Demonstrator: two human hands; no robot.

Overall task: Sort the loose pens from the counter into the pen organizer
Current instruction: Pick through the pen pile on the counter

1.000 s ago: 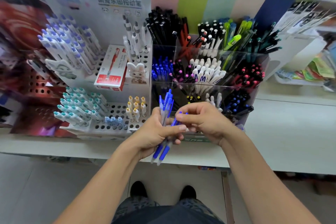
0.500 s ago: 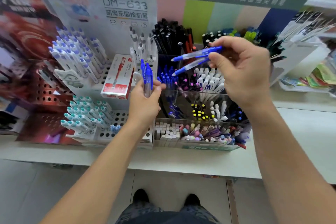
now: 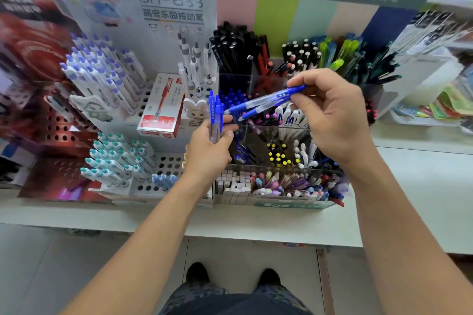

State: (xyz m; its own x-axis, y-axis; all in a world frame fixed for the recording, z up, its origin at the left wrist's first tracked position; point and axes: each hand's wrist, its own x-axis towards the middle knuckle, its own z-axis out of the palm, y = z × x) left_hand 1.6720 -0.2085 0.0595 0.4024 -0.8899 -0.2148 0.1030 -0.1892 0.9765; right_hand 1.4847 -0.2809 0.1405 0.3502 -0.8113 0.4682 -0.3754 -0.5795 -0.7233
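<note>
bare forearms, no sleeves; dark patterned trousers (image 3: 230, 299) and black shoes (image 3: 197, 272)

both my forearms reach forward and up, wrists apart. my left hand (image 3: 208, 151) is curled upright with its thumb across the front, gripping. my right hand (image 3: 332, 115) sits higher, knuckles toward me, thumb and fingertips (image 3: 294, 83) pinching together.

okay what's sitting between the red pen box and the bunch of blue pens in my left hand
In the head view, a small white bunny figure stands between the red pen box and the blue pens.
</note>
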